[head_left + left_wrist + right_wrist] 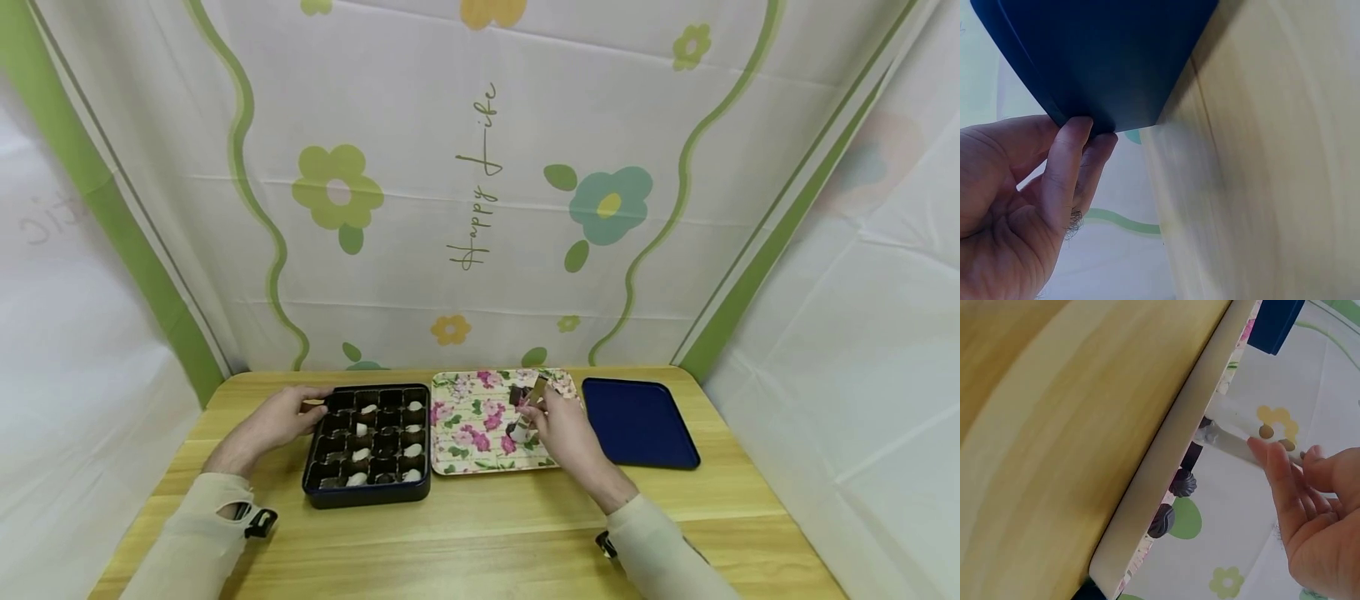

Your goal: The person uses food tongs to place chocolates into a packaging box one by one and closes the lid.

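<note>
My left hand (288, 414) grips the back left corner of a dark blue tin box (367, 497); in the left wrist view, its fingertips (1075, 128) press on the box's outer wall. Inside, a dark divider insert holds white chocolates (412, 451) and dark chocolates in rows of cells. My right hand (562, 429) pinches slim metal tongs (1235, 445) above the flowered tray (468, 421). The tongs' tips reach down to a white-and-dark chocolate (517, 432) on the tray; whether they clasp it cannot be told. Dark chocolates (1183, 482) sit beside it.
A flat dark blue lid (641, 423) lies right of the flowered tray. The box stands close against the tray's left side. All rest on a wooden table (480, 533), with a printed white curtain (412, 250) behind and more curtain at both sides.
</note>
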